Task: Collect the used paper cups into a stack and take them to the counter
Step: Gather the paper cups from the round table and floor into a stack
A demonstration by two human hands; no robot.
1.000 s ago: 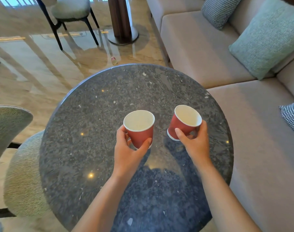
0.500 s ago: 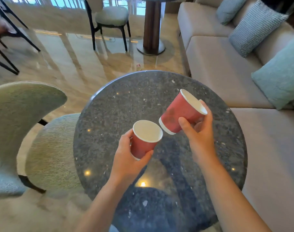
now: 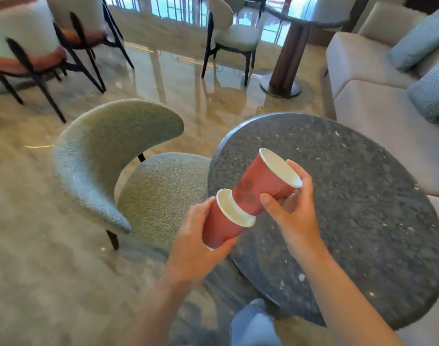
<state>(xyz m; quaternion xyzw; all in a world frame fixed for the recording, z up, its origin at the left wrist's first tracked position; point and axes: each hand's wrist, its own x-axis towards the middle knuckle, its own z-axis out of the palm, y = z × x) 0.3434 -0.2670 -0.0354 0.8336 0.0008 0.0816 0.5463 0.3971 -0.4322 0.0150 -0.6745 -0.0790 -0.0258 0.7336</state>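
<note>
Two red paper cups with white rims are held in the air above the left edge of the round dark stone table (image 3: 350, 196). My left hand (image 3: 196, 245) grips the lower cup (image 3: 221, 226), which tilts up to the right. My right hand (image 3: 293, 216) grips the upper cup (image 3: 260, 186), also tilted, with its base pushed into the mouth of the lower cup. Both cups look empty inside.
A grey-green upholstered chair (image 3: 108, 156) stands just left of the table. A beige sofa (image 3: 378, 113) with blue cushions runs along the right. Further chairs (image 3: 228, 33) and a second pedestal table (image 3: 288, 58) stand on the glossy floor beyond.
Both cups left the tabletop and moved left. The right-hand cup tipped over and its base went into the left-hand cup. The view swung left, showing more floor and chairs.
</note>
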